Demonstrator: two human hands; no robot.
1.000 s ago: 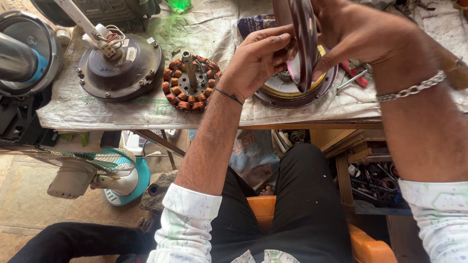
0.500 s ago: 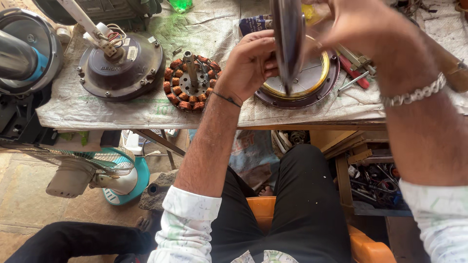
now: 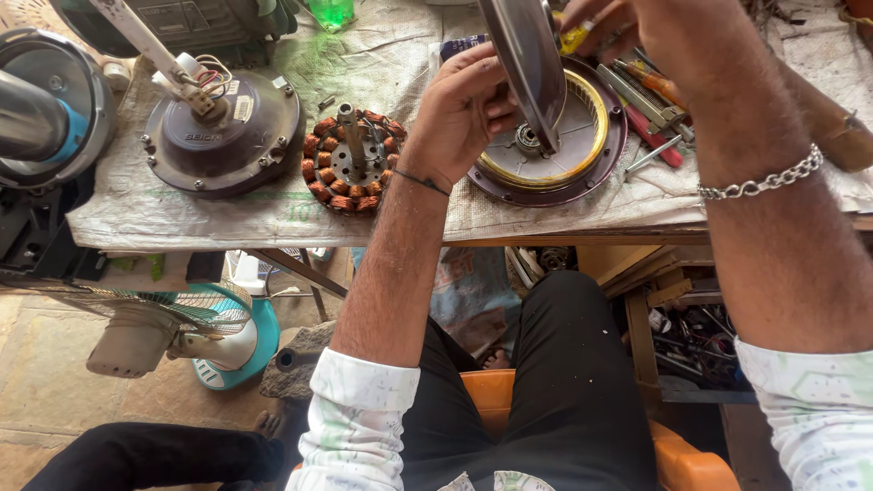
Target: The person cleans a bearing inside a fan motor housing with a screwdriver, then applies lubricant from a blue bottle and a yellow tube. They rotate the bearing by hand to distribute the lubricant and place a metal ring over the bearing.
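My left hand (image 3: 464, 114) and my right hand (image 3: 677, 45) hold a round metal fan motor cover (image 3: 527, 64) edge-on above the bench, the left at its lower side, the right at its top. Below it lies the other motor shell (image 3: 596, 159), dark maroon with a yellow inner ring and a bearing in the middle. A copper-wound stator (image 3: 350, 159) with its shaft pointing up sits just left of my left hand. I wear a thin band on the left wrist and a chain bracelet on the right.
An assembled fan motor (image 3: 223, 136) with a down rod and wires lies further left on the cloth-covered bench (image 3: 182, 218). Screwdrivers and pliers (image 3: 650, 105) lie right of the shell. A table fan (image 3: 173, 332) stands on the floor below; parts fill a shelf (image 3: 691, 332).
The cover has tilted and moved down towards the shell on the bench. My left hand has shifted lower along its edge, while my right hand stays on top.
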